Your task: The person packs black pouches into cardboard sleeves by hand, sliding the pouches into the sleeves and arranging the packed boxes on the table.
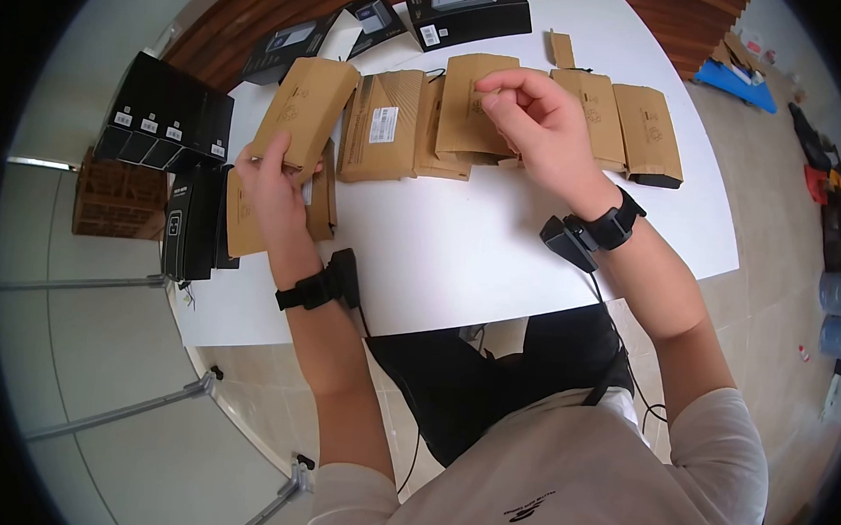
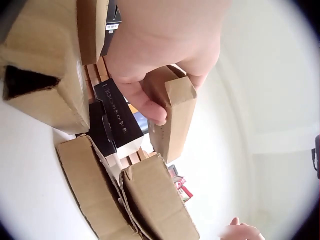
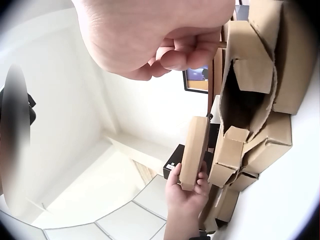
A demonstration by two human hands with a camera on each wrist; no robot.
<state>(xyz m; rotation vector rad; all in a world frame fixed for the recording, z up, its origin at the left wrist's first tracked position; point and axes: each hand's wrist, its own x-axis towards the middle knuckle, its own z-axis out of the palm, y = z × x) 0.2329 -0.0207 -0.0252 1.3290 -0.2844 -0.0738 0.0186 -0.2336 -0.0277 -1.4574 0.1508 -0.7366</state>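
My left hand (image 1: 272, 176) grips a small brown cardboard box (image 1: 305, 107) at its lower end, holding it raised and tilted. In the left wrist view, fingers and thumb pinch this box (image 2: 172, 117) from opposite sides. The right hand (image 1: 546, 132) hovers over an upright cardboard box (image 1: 460, 105) in the row, its fingers loosely curled with nothing visible in them. In the right wrist view that box's end is open (image 3: 247, 95), with flaps folded out. A labelled cardboard box (image 1: 382, 120) stands between the hands. Another cardboard box (image 1: 246, 215) lies below the left hand, partly covered.
Two more cardboard boxes (image 1: 650, 132) continue the row at right. Black boxes (image 1: 469, 16) stand along the back, and several more black boxes (image 1: 169, 111) are at left. A small cardboard piece (image 1: 562, 51) lies behind the row. The white table (image 1: 420, 262) ends before my lap.
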